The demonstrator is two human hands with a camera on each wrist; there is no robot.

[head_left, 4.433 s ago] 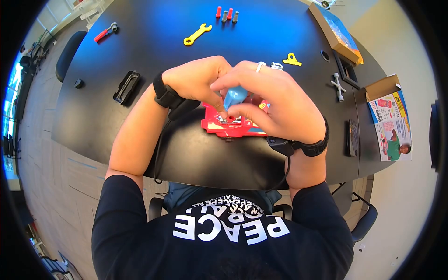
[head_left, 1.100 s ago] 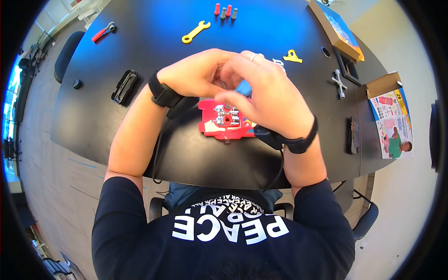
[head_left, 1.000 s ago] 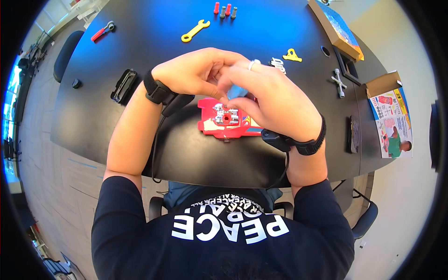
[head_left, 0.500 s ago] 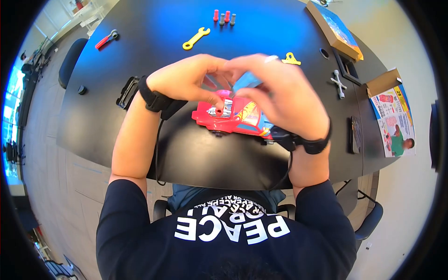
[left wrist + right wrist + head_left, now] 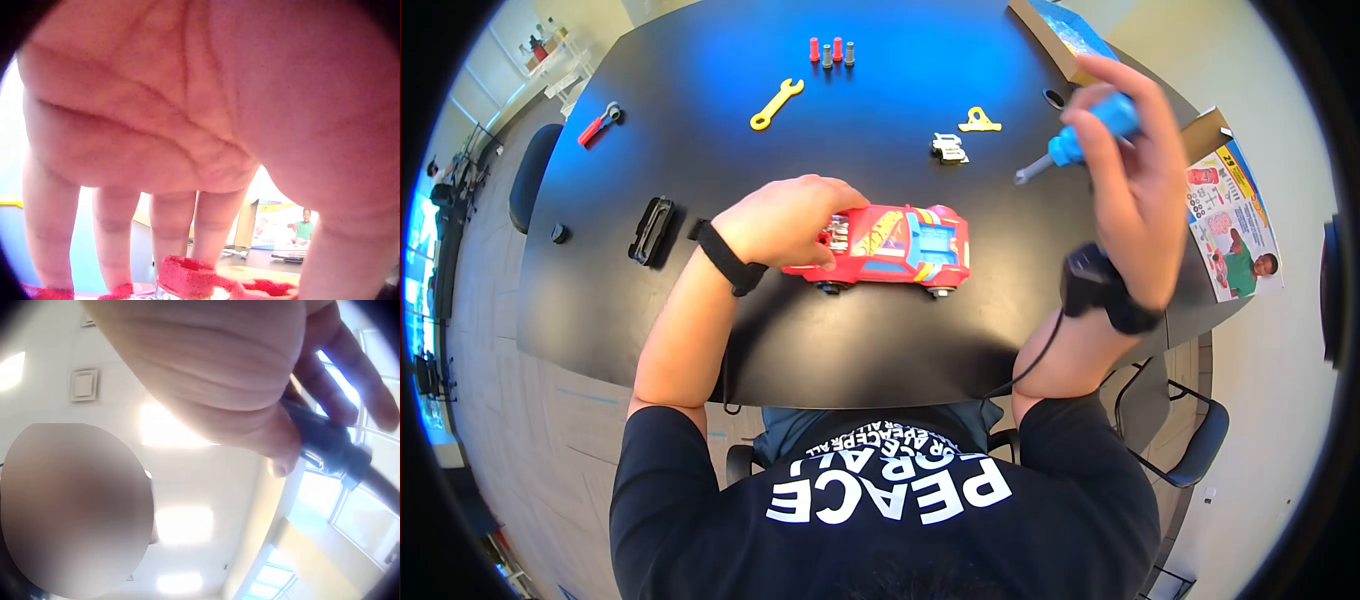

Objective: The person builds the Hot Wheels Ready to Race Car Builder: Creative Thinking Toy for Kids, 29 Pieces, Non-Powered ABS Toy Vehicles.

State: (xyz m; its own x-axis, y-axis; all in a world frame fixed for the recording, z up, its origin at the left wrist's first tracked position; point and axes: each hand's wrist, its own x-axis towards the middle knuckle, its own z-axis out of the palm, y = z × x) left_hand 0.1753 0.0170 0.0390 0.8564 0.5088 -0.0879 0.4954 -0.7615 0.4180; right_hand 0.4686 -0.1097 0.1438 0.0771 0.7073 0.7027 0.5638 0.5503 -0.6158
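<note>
My left hand [image 5: 785, 222] holds the left end of a red toy car [image 5: 895, 245], thumb on the near side and fingers over the far side. The car stands on its wheels, its chrome engine piece [image 5: 838, 236] partly under the hand. From the left wrist, straight fingers [image 5: 172, 219] reach down to the car's red parts [image 5: 187, 278]. Raised at the right and apart from the car, my right hand [image 5: 1140, 190] grips a blue toy screwdriver [image 5: 1105, 122], its grey shaft pointing left and down. The right wrist view shows the screwdriver [image 5: 331, 447] between thumb and fingers.
Behind the car lie a white-and-black piece [image 5: 949, 149], a yellow bracket [image 5: 980, 121], a yellow wrench [image 5: 777, 105] and several red and grey bolts [image 5: 837, 50]. A black tray [image 5: 652, 230] and red-handled ratchet [image 5: 600, 124] lie left. Boxes [image 5: 1235, 225] stand right.
The right hand has left the car and swung up to the right with the screwdriver. My left hand has moved down and left onto the car's end, and more of the car now shows.
</note>
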